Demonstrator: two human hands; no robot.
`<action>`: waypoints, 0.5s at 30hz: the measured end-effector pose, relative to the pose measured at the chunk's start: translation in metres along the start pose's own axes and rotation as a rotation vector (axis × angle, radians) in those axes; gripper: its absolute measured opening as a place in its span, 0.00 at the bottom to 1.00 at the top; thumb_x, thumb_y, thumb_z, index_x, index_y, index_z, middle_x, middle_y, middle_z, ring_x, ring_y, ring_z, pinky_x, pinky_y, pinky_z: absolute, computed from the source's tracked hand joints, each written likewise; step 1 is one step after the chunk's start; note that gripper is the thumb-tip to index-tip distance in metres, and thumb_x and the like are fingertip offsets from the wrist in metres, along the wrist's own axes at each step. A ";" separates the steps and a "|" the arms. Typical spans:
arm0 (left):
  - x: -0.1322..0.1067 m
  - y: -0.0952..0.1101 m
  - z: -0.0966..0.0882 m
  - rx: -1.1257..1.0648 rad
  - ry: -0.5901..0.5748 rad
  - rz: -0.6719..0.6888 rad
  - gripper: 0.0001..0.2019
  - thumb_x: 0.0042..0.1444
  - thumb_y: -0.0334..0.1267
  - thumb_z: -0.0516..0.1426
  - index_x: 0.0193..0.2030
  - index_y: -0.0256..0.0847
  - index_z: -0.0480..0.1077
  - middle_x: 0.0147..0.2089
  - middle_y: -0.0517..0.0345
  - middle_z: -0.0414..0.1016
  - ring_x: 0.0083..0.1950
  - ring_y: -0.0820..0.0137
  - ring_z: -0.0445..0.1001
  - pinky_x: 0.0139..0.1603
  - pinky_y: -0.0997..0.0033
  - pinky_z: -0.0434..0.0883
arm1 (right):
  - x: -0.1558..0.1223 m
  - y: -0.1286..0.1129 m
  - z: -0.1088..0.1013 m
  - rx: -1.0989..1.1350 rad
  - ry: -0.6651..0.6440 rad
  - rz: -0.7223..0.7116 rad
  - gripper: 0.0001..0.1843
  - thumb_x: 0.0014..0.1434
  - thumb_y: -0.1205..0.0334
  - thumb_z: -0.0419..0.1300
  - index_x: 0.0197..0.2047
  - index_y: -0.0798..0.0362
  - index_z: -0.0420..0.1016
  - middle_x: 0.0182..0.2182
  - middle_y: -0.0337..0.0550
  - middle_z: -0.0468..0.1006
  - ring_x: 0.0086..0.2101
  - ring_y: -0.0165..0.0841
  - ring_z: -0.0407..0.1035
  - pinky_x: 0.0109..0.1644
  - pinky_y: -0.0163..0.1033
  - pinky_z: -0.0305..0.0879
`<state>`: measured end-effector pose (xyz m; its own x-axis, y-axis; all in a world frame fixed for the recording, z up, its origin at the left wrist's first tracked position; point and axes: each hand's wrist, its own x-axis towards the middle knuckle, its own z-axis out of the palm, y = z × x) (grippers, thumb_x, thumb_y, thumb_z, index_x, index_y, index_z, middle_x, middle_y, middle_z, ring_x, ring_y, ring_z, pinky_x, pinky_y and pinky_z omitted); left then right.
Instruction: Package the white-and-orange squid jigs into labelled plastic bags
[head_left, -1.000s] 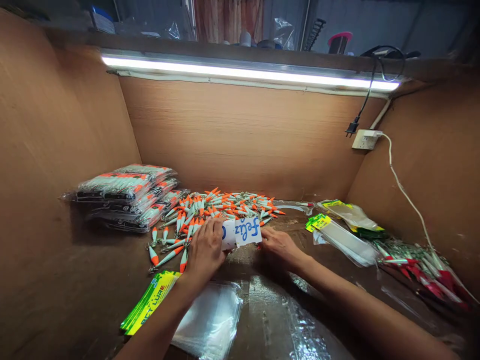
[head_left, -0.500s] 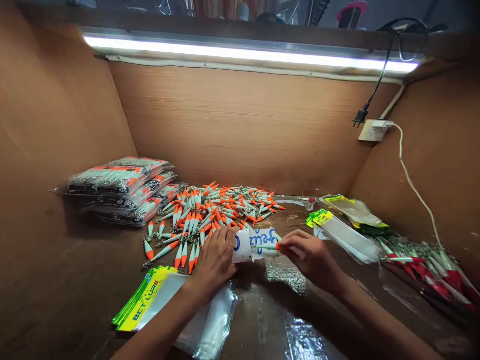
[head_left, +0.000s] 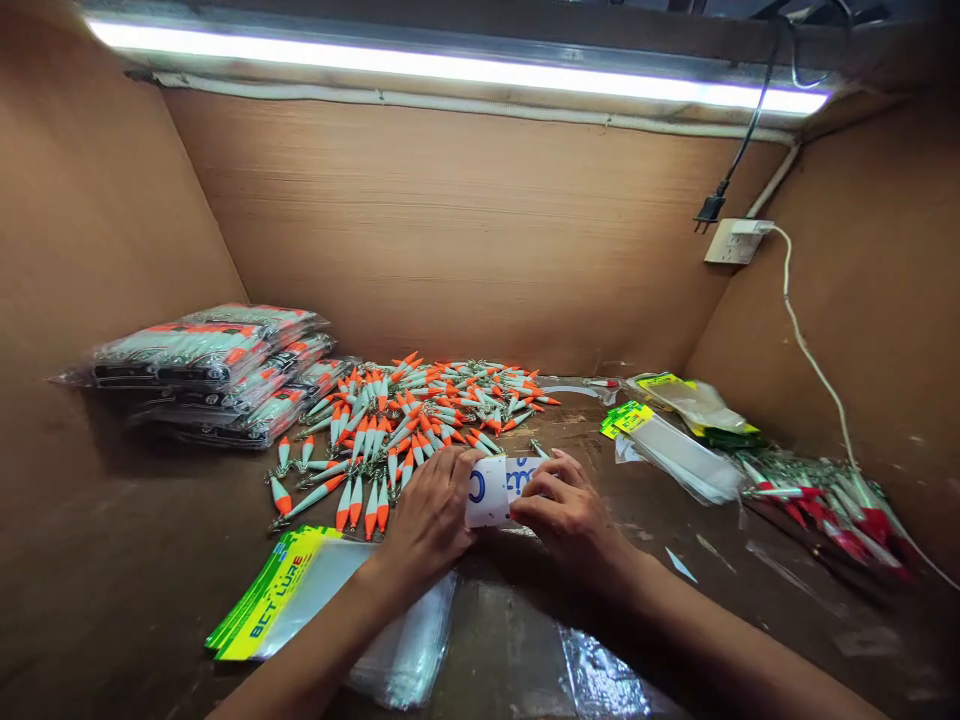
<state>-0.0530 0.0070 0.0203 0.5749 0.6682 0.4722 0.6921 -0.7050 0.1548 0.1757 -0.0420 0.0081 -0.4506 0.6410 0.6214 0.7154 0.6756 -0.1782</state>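
My left hand (head_left: 431, 520) and my right hand (head_left: 566, 515) meet at a small white card (head_left: 491, 492) with blue handwriting, held on the brown worktable. The left hand's fingers curl round the card's left edge. The right hand's fingers are pinched over its right part, hiding some of the writing. Just behind the card lies a heap of orange-and-white fishing lures (head_left: 420, 415) with metal hooks. A stack of clear bags with yellow-green "BCT LURE" headers (head_left: 300, 600) lies under my left forearm.
Packed lure bags (head_left: 210, 370) are stacked at the left. More empty header bags (head_left: 675, 450) and red-and-white lures (head_left: 825, 505) lie at the right. Cardboard walls enclose the booth; a wall socket (head_left: 733, 242) with a cable hangs at the right.
My right hand, which was pinching an orange-tipped lure at the card's right edge, has moved left onto the card. The camera has tilted down a little.
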 end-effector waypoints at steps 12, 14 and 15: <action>0.000 -0.011 0.010 -0.002 -0.038 -0.026 0.42 0.44 0.62 0.67 0.61 0.43 0.60 0.53 0.48 0.67 0.52 0.53 0.68 0.52 0.53 0.67 | -0.020 0.089 0.019 -0.107 -0.081 0.590 0.13 0.61 0.53 0.63 0.45 0.52 0.79 0.40 0.49 0.78 0.42 0.41 0.70 0.46 0.43 0.65; 0.000 -0.009 0.009 -0.001 -0.063 -0.021 0.43 0.43 0.64 0.67 0.60 0.44 0.61 0.51 0.49 0.68 0.50 0.53 0.69 0.51 0.54 0.68 | -0.020 0.093 0.019 -0.108 -0.082 0.602 0.10 0.63 0.56 0.61 0.39 0.52 0.80 0.37 0.47 0.78 0.40 0.39 0.71 0.44 0.41 0.64; 0.000 -0.008 0.009 0.000 -0.074 -0.017 0.43 0.42 0.64 0.68 0.60 0.44 0.62 0.51 0.49 0.69 0.50 0.53 0.69 0.50 0.55 0.68 | -0.018 0.094 0.015 -0.103 -0.065 0.608 0.11 0.65 0.57 0.59 0.38 0.52 0.80 0.36 0.47 0.79 0.39 0.39 0.72 0.43 0.40 0.64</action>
<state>-0.0545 0.0144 0.0106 0.5936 0.6961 0.4039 0.7024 -0.6931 0.1623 0.2425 0.0156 -0.0315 0.0246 0.9234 0.3831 0.9008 0.1457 -0.4090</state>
